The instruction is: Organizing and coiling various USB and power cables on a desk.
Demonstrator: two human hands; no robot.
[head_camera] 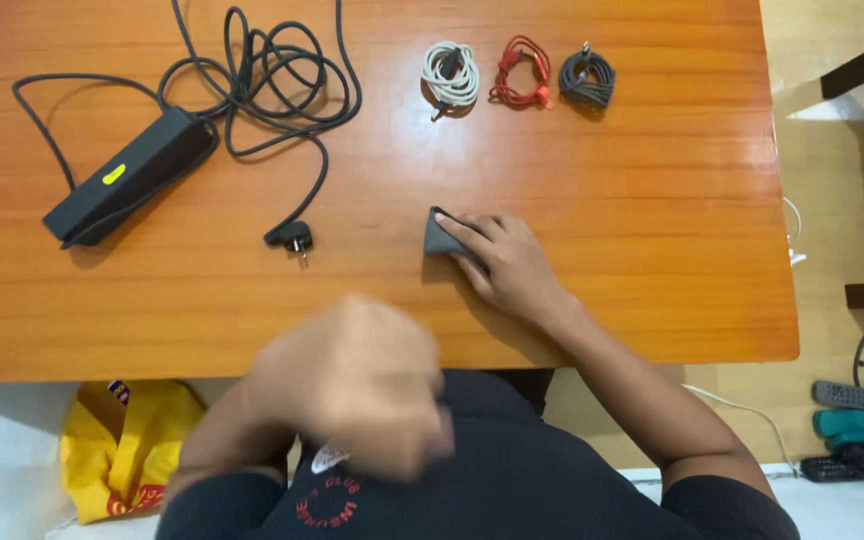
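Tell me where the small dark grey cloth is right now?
The small dark grey cloth lies on the orange wooden table, under the right hand, below the coiled white cable.

Right hand (507, 262) presses grey cloth (439, 238) on table (652, 200); left hand (357, 385) blurred.

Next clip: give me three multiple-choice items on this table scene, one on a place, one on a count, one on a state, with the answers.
1. Where does the black power adapter lie on the wooden table?
A. far left
B. far right
C. near edge, centre

2. How many small coiled cables lie in a row at the far edge?
A. two
B. three
C. five

3. What is the right hand doing?
A. raised off the table
B. pressing flat on a small dark grey cloth
C. holding the plug

Answers:
1 A, it sits by the left end.
2 B, the white cable, red cable and grey cable.
3 B, the fingers rest on the cloth; the left hand is blurred, off the table.
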